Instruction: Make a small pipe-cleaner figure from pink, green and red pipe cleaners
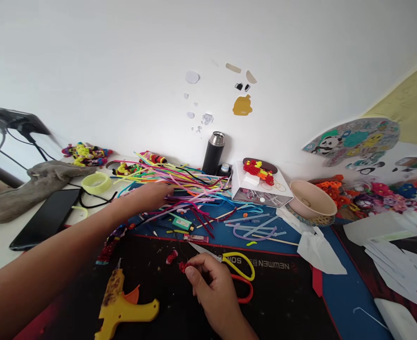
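Observation:
My left hand (152,194) reaches into a heap of colourful pipe cleaners (194,182) at the back of the desk. Its fingertips are hidden among the stems, so whether it grips one does not show. Low in the middle, my right hand (212,283) pinches a small dark red fuzzy pipe cleaner piece (183,267) between thumb and fingers. A second red fuzzy piece (171,257) lies on the black mat just left of it. Scissors with a yellow and a red handle loop (242,261) lie beside and partly behind my right hand.
A yellow glue gun (129,309) lies front left. Behind stand a black flask (213,153) and a white box (265,186); a beige bowl (312,200) is at right. A phone (47,219) and green tape roll (96,183) sit left. Paper scraps (396,264) cover the right side.

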The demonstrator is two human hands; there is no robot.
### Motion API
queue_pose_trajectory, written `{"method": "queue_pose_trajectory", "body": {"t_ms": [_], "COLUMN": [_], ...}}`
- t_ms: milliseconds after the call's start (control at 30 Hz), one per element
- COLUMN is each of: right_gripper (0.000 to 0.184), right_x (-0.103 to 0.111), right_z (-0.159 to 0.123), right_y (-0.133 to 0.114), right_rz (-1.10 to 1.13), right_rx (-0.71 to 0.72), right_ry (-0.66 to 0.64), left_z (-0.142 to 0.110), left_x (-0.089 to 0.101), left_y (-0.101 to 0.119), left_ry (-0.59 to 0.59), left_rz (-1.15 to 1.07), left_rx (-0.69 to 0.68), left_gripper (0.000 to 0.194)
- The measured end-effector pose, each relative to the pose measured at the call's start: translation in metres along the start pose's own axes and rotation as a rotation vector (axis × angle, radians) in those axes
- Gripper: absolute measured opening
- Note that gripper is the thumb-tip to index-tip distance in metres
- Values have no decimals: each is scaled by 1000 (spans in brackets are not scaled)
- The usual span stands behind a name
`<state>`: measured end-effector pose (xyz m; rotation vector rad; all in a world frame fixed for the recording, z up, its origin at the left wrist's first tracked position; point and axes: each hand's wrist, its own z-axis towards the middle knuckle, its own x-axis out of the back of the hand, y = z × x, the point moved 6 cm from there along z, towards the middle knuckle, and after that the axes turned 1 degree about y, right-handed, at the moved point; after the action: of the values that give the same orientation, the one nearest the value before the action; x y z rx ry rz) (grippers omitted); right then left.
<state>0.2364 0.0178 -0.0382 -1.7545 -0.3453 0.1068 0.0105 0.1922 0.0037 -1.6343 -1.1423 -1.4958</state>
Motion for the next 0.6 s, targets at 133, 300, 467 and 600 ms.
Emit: {"method": "queue_pose_trajectory", "body": {"t_ms": [133,300,467,600], "right_gripper": [41,35,31,30], "right_x": [0,-1,-2,-1], "right_z": [1,0,-1,0], "right_y": [0,-1,-1,-2], "right_rz": [-9,-43,-67,-80], "right_rx": [-5,5,17,25], "right_ry": [-2,-9,-17,-11], "left_z": [7,8,7,5], "left_x": [0,32,47,51], "left_y": [-9,-23,-28,-30], "left_ry": [26,101,157,205], "left_rz": [-16,-126,-161,-169], "left_rx": [14,25,76,139], "left_gripper": [34,43,43,41]}}
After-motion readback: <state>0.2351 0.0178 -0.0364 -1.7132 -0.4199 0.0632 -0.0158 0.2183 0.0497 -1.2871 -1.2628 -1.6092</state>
